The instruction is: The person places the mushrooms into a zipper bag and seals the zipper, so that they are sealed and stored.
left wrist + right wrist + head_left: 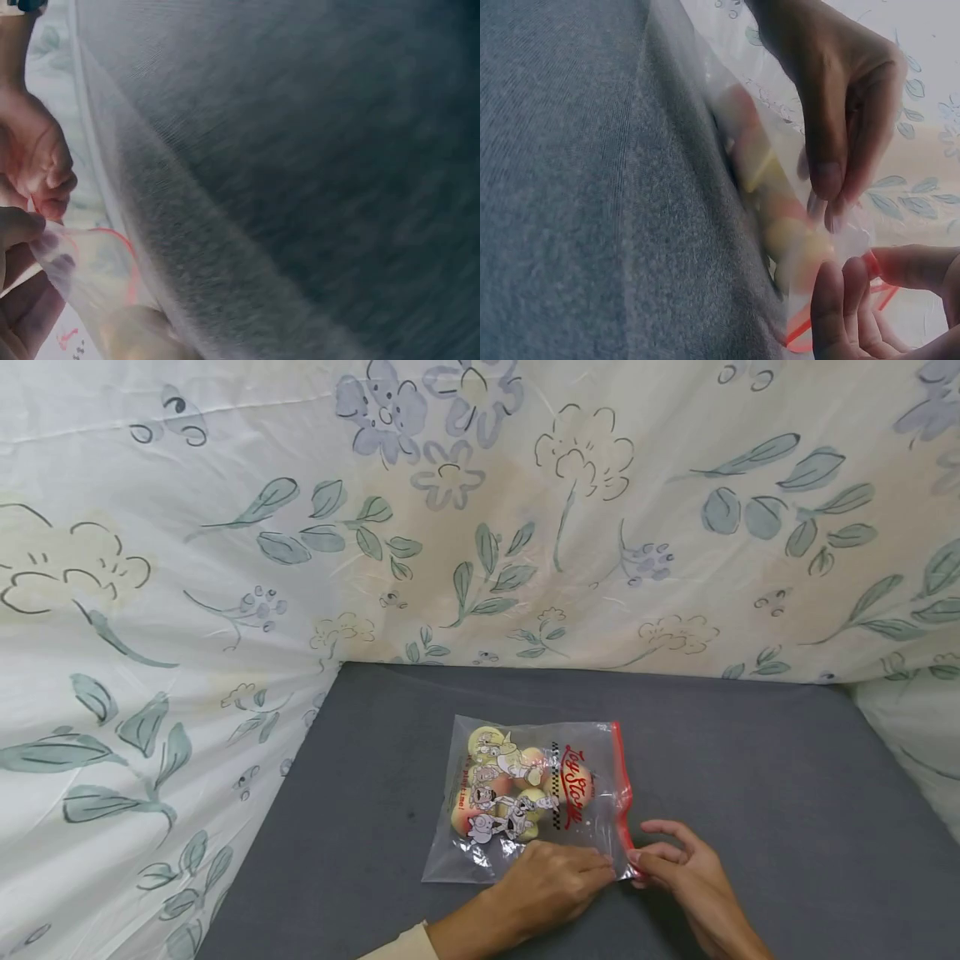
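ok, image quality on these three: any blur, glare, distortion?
Head view: sharp, even soft light, the floral sheet bows with wide-angle distortion, slight sheen on the plastic bag. Left wrist view: grey cloth fills it, blurred and dim. Right wrist view: bag and fingers soft, too close to focus.

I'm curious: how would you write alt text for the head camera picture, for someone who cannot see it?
Two bare hands, the left hand and right hand, pinch the near corner of a clear zip bag by its red seal strip. The bag, printed with cartoon figures and holding small yellow-pink round pieces, lies on a grey surface edged by floral fabric.
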Available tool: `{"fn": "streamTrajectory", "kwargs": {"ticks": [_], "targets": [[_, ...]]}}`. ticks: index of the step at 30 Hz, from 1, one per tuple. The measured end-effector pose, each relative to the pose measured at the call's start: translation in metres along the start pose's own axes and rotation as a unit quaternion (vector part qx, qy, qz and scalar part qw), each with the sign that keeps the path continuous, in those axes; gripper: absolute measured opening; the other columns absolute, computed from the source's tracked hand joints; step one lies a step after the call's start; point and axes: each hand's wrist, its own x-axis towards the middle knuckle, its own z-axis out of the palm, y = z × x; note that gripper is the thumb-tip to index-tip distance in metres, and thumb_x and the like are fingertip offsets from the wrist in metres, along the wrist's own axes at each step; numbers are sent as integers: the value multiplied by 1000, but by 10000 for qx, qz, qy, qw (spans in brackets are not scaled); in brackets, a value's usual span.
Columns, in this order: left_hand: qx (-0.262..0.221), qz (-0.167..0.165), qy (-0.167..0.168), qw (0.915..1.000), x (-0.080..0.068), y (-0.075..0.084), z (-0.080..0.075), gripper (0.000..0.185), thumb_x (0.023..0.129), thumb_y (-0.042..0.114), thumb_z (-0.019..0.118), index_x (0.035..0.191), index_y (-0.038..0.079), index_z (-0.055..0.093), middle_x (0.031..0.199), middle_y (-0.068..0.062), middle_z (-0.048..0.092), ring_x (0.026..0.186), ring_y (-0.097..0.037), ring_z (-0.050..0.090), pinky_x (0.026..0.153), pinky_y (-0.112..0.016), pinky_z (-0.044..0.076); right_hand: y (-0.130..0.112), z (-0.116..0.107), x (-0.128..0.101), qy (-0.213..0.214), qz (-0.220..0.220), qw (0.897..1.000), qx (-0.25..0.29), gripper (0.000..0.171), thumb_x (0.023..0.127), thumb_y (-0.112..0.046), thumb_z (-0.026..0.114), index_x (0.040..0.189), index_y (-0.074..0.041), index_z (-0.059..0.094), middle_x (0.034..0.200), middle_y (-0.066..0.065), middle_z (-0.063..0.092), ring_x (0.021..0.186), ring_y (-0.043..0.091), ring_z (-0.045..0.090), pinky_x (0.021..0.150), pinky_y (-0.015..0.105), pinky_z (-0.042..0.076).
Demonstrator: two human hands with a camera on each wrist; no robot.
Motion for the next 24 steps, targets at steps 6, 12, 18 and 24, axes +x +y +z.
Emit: {"fn": "streamTrajectory", "kwargs": {"ticks": [6,12,18,24], "targets": [[65,-17,162,9998,8,2,-1,15,97,36,78,106,23,78,106,15,77,92,1,74,75,-14,58,-1,-3,-5,-230,64,9997,91,50,96,4,69,140,8,45,85,10,72,74,18,71,71,37,65],[358,279,550,9975,12,4,0,7,98,26,74,95,26,80,103,17,79,91,4,74,75,-11,57,-2,-1,-8,-390,85,9992,90,55,96,4,70,143,8,42,83,10,71,72,19,71,71,36,65],[357,287,539,9975,11,3,1,12,95,22,74,84,27,74,91,19,76,77,3,71,66,-10,52,-2,7,-8,-243,80,9994,215,64,95,5,71,148,6,35,86,10,73,72,19,71,70,34,64],[239,294,471,9982,9,4,0,11,94,22,75,83,26,74,87,18,73,76,2,69,67,-11,53,-1,8,-1,-55,31,9995,313,62,95,3,71,146,5,37,88,6,75,77,13,70,70,29,60]]}}
